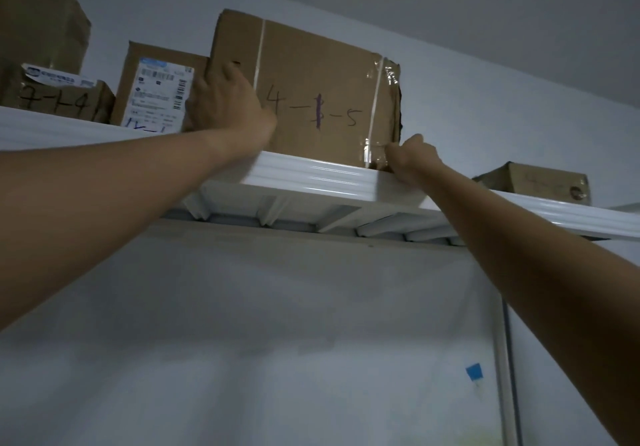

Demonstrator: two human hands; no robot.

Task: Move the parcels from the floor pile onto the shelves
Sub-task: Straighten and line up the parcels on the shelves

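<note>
A long white ribbed metal shelf [311, 175] runs across the view from 9 to 3 o'clock, seen from below. On it, toward 12 o'clock, stands the large brown cardboard parcel [311, 75] bound with pale straps and clear tape, "4-1-5" written on its front. At 10 o'clock sit a tall brown carton [38, 23], a brown box with a white shipping label [156, 89] and a low brown box with handwritten numbers [62, 95]. A small brown box [533, 182] lies at 3 o'clock.

The left hand [225, 99] grips the large parcel's 9 o'clock edge, fingers curled round it. The right hand [412, 158] is curled against its taped 5 o'clock corner; whether it clamps there I cannot tell.

A blue tape scrap [474, 372] shows at 5 o'clock.
</note>
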